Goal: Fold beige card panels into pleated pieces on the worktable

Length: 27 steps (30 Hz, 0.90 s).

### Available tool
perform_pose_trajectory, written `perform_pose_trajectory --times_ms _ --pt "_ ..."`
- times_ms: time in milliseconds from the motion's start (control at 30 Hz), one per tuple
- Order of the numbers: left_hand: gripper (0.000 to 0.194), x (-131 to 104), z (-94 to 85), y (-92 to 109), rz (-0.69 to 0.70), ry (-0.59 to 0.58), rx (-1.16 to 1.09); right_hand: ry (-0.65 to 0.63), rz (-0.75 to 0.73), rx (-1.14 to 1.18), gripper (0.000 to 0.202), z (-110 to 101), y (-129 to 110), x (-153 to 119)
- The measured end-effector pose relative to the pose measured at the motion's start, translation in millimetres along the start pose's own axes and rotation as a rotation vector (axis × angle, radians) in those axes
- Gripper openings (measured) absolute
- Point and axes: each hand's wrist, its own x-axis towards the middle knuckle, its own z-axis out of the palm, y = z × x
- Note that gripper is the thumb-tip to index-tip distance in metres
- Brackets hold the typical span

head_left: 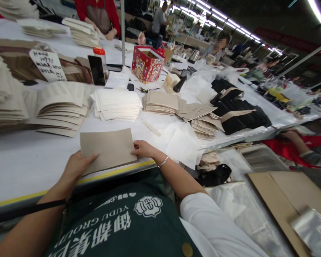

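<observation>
A flat beige rectangular panel (109, 146) is held between my two hands at the table's front edge. My left hand (81, 162) grips its lower left side, thumb on top and the other fingers hidden beneath. At the right side, my right hand (143, 149) pinches the panel's edge between thumb and fingers. Just beyond it lie a stack of white sheets (117, 103) and a stack of beige pieces (161, 102). Left of these, larger curved beige panels (62, 105) lie fanned in a pile.
A red patterned box (147, 66), a dark phone (96, 70) and a handwritten label (46, 64) stand farther back. Black folded pieces (238, 110) lie on the right. Thin white sheets (179, 139) overhang the table edge. A co-worker in red (97, 16) stands across the table.
</observation>
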Motion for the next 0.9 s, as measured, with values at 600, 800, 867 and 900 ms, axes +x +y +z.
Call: perform_pose_trajectory --times_ms 600,800,867,900 --pt "0.057 5.2 5.9 1.4 -0.004 0.014 0.046 0.041 -0.029 -0.291 0.008 -4.0 -0.6 -10.4" --pt "0.056 1.9 5.5 5.5 -0.014 0.031 0.103 0.072 -0.040 -0.318 0.007 -2.7 2.2 -10.1" --pt "0.057 2.4 5.5 5.0 -0.015 0.035 0.108 0.082 -0.041 -0.335 0.007 -1.8 2.7 -10.3" --pt "0.057 3.0 5.7 4.5 -0.020 0.037 0.109 0.085 -0.041 -0.341 0.007 -1.4 2.8 -10.5"
